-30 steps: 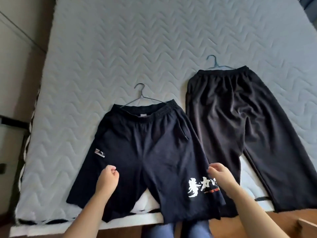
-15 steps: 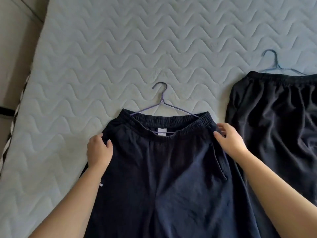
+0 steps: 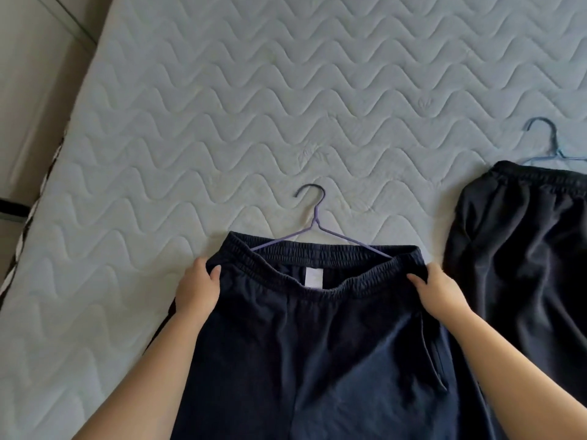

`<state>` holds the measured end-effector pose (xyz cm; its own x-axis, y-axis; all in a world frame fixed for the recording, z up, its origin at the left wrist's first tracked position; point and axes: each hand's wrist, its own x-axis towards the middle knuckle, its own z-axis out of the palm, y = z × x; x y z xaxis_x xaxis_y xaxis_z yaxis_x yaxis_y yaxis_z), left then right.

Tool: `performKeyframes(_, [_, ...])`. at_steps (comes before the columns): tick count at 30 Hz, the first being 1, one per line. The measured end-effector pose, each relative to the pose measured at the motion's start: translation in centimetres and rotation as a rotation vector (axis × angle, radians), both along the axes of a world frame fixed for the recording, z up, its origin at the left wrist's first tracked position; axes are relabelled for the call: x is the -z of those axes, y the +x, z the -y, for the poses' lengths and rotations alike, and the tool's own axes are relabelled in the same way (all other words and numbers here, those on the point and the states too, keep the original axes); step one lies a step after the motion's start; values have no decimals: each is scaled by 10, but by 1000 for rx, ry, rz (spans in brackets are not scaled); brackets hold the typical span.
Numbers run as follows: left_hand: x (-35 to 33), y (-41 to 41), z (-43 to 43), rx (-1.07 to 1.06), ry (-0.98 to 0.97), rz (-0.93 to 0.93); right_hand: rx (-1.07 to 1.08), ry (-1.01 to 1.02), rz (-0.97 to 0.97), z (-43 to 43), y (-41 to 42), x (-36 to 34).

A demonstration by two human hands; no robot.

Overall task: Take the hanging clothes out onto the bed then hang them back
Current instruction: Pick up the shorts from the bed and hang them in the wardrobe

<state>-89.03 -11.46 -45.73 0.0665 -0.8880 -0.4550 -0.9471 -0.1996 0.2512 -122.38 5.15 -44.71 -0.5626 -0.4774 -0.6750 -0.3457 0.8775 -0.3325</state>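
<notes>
- At the far left, a plain beige panel [image 3: 31, 90] runs alongside the bed; whether it is wall, floor or furniture cannot be told.
- A bed [image 3: 222, 106] with a pale grey-blue quilted mattress cover, stitched in wavy lines, fills most of the view.
- The person's left hand [image 3: 198, 289] reaches in from the lower left on a bare forearm. Its fingers are curled round the left end of the waistband, with the thumb lying on top of the cloth.
- A pair of dark navy cotton shorts with a gathered elastic waistband [image 3: 317, 360] lies flat on the bed in the lower middle, waistband pointing away from the person.
- A thin purple wire hanger with a dark hook [image 3: 315, 222] sits inside the waistband. Its two sloping arms run under the cloth, and its hook lies on the mattress just beyond the shorts.
- A small white fabric label [image 3: 313, 277] shows inside the back of the waistband, at its centre.
- The right hand [image 3: 440, 293] comes in from the lower right and grips the right end of the same waistband, thumb on top.
- At the right edge, apart from the shorts, lies a black garment with an elastic waist [image 3: 524, 249], partly cut off by the frame.
- A light blue wire hanger [image 3: 556, 139] pokes out of its waistband, hook resting on the mattress.
</notes>
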Motion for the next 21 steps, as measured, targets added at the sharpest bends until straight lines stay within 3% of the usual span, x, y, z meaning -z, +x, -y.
performKeyframes(6, [-56,12,-52,-117,-34,-32,147,-99,58,-39,18,-43])
performKeyframes(13, [-139,44,-140,-328,-71,-131,107,-135,91,-103,42,-100])
performKeyframes(21, [-209,83,-257,-291,-73,-165,61,-147,129,-196,61,-153])
